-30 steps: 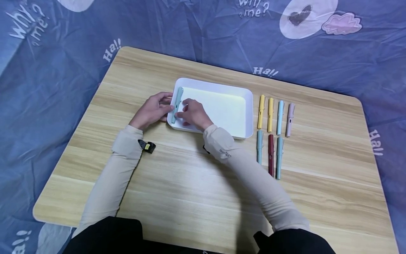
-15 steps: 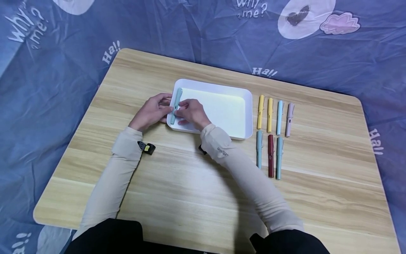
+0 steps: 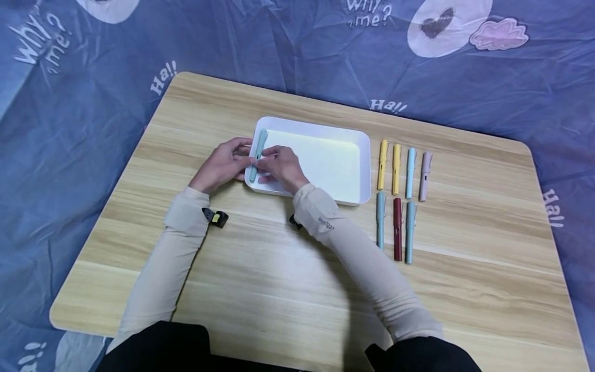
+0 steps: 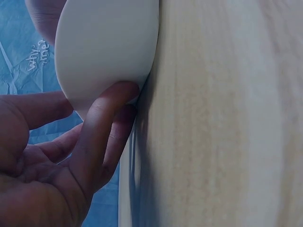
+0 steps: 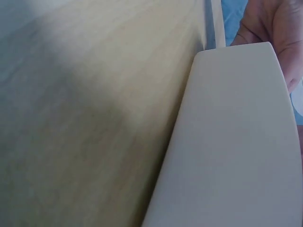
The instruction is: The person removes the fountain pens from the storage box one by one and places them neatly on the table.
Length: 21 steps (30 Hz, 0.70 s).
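A pale teal pen [image 3: 261,142] lies lengthwise along the left end inside a white rectangular tray [image 3: 365,168]. My left hand [image 3: 222,163] holds that end of the tray, thumb at the rim and other fingers against the outside wall. In the left wrist view, fingertips of the left hand [image 4: 61,170] touch the tray's outer wall [image 4: 106,42] low down, close to the table. My right hand [image 3: 284,166] reaches in over the front wall and pinches the pen near its middle. The right wrist view mostly holds the tray's outer wall [image 5: 232,137], which hides the right fingertips.
Right of the tray, several pens lie in two rows on the wooden table [image 3: 483,248]. Behind are two yellow pens [image 3: 396,168], a light blue pen [image 3: 410,173] and a lilac pen [image 3: 425,176]. In front, a dark red pen [image 3: 397,227] sits between two teal pens [image 3: 409,232].
My right hand has shifted slightly left and away from me along the pen, its fingers closing in on it. The left hand and the tray have stayed nearly still.
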Each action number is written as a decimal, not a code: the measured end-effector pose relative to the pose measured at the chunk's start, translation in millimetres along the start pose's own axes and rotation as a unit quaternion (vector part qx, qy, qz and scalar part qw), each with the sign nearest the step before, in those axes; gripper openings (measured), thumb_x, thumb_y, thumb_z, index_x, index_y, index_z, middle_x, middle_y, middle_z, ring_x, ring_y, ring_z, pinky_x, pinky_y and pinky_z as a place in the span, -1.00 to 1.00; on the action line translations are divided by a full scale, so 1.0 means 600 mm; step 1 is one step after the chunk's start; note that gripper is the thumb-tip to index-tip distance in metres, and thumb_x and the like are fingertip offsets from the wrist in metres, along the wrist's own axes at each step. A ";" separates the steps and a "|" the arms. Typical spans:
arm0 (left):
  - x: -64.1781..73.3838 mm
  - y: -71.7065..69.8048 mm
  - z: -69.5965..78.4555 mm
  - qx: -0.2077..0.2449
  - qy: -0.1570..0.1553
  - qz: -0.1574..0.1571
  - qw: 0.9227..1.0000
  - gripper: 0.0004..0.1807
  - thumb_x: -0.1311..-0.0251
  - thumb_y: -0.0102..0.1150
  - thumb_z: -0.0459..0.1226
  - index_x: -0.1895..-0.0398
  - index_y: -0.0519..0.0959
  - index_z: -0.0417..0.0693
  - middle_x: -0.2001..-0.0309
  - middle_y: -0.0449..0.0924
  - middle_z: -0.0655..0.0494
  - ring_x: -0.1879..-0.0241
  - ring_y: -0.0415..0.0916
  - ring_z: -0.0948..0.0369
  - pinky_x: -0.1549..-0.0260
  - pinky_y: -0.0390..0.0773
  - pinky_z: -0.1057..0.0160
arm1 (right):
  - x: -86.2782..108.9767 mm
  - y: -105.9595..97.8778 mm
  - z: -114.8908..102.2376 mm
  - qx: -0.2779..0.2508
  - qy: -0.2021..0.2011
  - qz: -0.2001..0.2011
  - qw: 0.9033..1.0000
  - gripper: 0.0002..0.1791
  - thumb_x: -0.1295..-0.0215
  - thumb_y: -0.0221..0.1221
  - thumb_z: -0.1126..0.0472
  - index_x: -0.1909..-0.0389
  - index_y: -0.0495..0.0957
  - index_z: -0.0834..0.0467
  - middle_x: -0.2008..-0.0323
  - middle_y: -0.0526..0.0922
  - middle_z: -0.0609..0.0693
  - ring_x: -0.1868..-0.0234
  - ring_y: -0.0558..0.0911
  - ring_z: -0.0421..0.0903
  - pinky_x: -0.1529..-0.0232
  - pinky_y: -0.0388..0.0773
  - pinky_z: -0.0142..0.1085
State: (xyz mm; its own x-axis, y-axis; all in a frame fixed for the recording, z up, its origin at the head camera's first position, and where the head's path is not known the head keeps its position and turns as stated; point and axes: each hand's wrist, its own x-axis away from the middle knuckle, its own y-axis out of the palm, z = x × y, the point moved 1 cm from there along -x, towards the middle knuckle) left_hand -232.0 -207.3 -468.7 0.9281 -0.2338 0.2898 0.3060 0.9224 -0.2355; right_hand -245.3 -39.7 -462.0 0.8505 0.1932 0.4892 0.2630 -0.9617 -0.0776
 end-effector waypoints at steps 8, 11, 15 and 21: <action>0.000 0.001 -0.001 0.008 -0.003 -0.003 1.000 -0.38 -0.51 0.10 -0.37 -0.57 0.22 -0.21 -0.37 0.41 -0.24 -0.25 0.52 -0.08 0.26 0.75 0.30 | -0.004 0.006 0.004 0.003 -0.002 0.013 1.000 -0.61 -0.33 0.33 0.45 -0.15 0.53 0.37 0.23 0.66 0.12 0.43 0.71 -0.10 0.35 0.76 -0.31; -0.001 0.001 -0.001 0.009 -0.003 -0.002 1.000 -0.38 -0.50 0.11 -0.37 -0.57 0.22 -0.20 -0.37 0.41 -0.24 -0.25 0.52 -0.09 0.26 0.75 0.30 | -0.005 0.006 0.004 0.006 -0.003 0.020 1.000 -0.61 -0.31 0.35 0.44 -0.13 0.54 0.36 0.23 0.70 0.15 0.46 0.72 -0.11 0.35 0.76 -0.31; -0.001 0.001 0.000 0.008 -0.002 -0.001 1.000 -0.39 -0.50 0.11 -0.38 -0.56 0.24 -0.20 -0.36 0.42 -0.23 -0.24 0.53 -0.08 0.26 0.75 0.30 | -0.007 0.004 0.004 0.003 0.002 0.019 1.000 -0.63 -0.29 0.37 0.43 -0.09 0.56 0.36 0.23 0.73 0.19 0.45 0.72 -0.12 0.32 0.76 -0.32; -0.001 0.000 -0.001 0.004 -0.005 -0.003 1.000 -0.38 -0.51 0.10 -0.38 -0.57 0.23 -0.20 -0.36 0.41 -0.25 -0.25 0.51 -0.10 0.22 0.75 0.29 | -0.007 0.001 0.005 -0.016 0.011 0.001 1.000 -0.69 -0.31 0.35 0.45 -0.04 0.58 0.39 0.28 0.73 0.20 0.44 0.72 -0.11 0.30 0.76 -0.32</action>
State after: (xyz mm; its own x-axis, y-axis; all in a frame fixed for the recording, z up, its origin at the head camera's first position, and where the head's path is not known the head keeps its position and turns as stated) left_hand -232.4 -207.0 -469.5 0.9242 -0.2366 0.2997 0.3097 0.9236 -0.2260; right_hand -247.5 -40.3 -466.8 0.8405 0.1867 0.5086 0.2463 -0.9678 -0.0517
